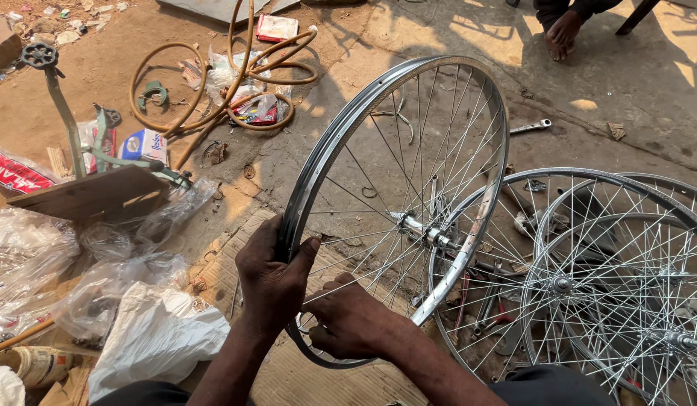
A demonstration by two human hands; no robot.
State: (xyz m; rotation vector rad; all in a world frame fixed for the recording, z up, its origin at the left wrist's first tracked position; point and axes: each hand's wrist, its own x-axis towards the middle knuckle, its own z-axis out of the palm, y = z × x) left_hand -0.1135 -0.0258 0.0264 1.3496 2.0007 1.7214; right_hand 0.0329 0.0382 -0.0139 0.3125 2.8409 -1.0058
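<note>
A shiny spoked bicycle wheel rim (335, 147) stands tilted in front of me, its hub (422, 228) near the middle. My left hand (272, 272) grips the rim at its lower left edge. Just to the right, my right hand (348, 319) reaches among the spokes close to the rim's bottom, fingers curled around a spoke or a small tool that I cannot make out.
Two or three more spoked wheels (589, 278) lie stacked at the right, with tools under them. A wrench (530, 126) lies on the ground beyond. Coiled tan hose (243, 68), plastic bags (145, 331), a wooden board (93, 194) and a bicycle part (59, 94) crowd the left. Another person's foot (565, 34) is at the top.
</note>
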